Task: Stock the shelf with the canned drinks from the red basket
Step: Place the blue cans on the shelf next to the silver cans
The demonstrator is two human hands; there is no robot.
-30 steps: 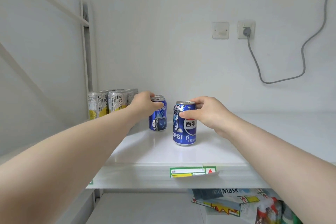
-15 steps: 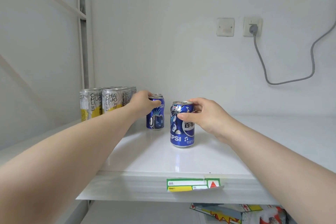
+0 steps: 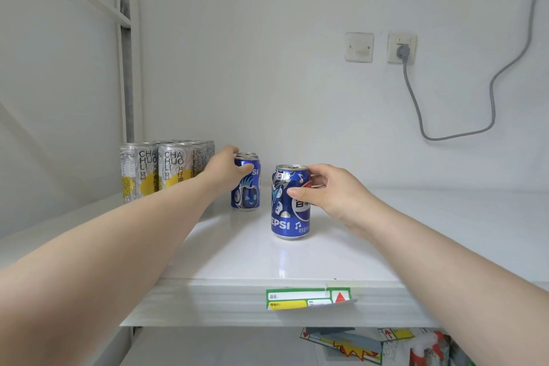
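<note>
Hands (image 3: 332, 193) outstretched, each gripping one upright can (image 3: 290, 202).

White wall (image 3: 267, 68) carries a plugged socket (image 3: 401, 49), grey cable (image 3: 413, 98), and perhaps a switch (image 3: 359, 47).

Front blue Pepsi can (image 3: 289, 218) upright on white shelf (image 3: 237, 255), rear Pepsi can (image 3: 246, 197) beside silver-yellow cans (image 3: 154, 169).

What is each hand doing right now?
Left hand: grips the farther blue aluminium Pepsi can.
Right hand: grips the nearer blue aluminium Pepsi can.
</note>
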